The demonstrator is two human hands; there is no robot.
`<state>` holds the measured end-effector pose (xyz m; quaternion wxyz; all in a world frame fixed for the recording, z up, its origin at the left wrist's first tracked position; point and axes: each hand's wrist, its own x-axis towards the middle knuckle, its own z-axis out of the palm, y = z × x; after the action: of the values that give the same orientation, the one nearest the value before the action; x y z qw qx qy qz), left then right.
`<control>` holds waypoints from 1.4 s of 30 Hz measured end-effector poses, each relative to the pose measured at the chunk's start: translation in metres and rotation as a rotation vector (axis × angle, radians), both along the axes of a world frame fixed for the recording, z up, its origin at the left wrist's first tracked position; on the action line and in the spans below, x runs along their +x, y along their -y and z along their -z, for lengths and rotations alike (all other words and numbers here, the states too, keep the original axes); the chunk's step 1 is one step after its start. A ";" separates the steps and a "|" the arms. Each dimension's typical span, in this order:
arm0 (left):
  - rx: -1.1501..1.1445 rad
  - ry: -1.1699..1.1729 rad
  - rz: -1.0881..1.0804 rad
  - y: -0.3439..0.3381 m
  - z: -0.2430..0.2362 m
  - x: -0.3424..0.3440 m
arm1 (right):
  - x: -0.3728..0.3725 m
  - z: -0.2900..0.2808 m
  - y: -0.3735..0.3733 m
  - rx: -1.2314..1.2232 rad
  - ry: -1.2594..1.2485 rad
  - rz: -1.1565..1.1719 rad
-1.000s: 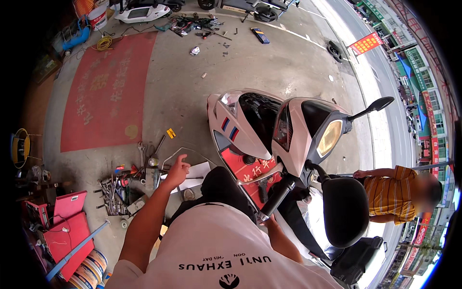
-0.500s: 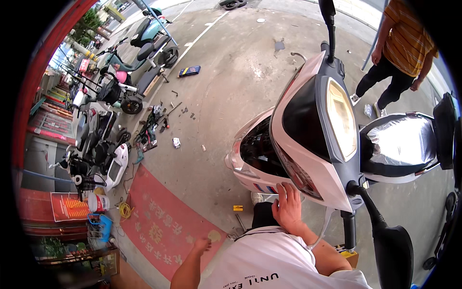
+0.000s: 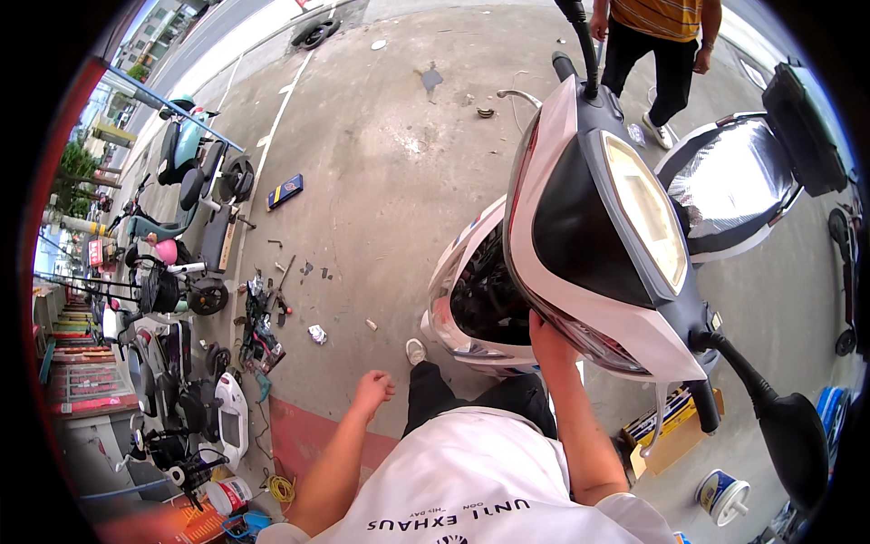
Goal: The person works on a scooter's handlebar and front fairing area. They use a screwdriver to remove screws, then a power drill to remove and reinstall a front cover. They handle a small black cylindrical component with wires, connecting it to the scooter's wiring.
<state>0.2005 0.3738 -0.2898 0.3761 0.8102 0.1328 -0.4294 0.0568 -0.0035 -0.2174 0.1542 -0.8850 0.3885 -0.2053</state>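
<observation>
A white and black electric scooter (image 3: 580, 313) stands before me on the right, with its clear headlamp section (image 3: 589, 342) low on the front cowl. My right hand (image 3: 549, 343) reaches up to the scooter's front, at the gap between the upper cowl and the dark lower front panel (image 3: 489, 290). Its fingers are hidden behind the cowl's edge, so what they touch does not show. Away from the scooter, my left hand (image 3: 372, 392) hangs at my left side, its fingers loosely curled with nothing seen in them.
A yellow carton (image 3: 672, 433) and a white-and-blue bucket (image 3: 719, 496) stand at lower right, under the black mirror (image 3: 766, 449). Loose scooter parts (image 3: 260, 326) and a blue box (image 3: 285, 192) lie leftward. Parked scooters (image 3: 186, 381) line the left. Another person (image 3: 657, 54) stands behind the scooter.
My right hand has moved from the scooter's side panel up to the gap under the front cowl. My view has turned, and the other person stands farther up in it.
</observation>
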 end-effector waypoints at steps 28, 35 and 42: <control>-0.379 -0.600 0.442 0.223 0.038 0.078 | 0.118 0.012 -0.005 -0.179 -0.058 0.561; -0.245 -0.528 0.548 0.219 0.028 0.076 | 0.111 0.016 -0.003 -0.206 -0.021 0.592; -0.469 0.248 0.805 0.296 0.038 0.166 | 0.069 0.007 -0.074 -0.258 0.164 0.692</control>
<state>0.3666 0.0776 -0.3277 0.3655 0.7358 -0.3374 -0.4596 0.1260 0.0707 -0.2240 -0.0065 -0.6941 0.6217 -0.3629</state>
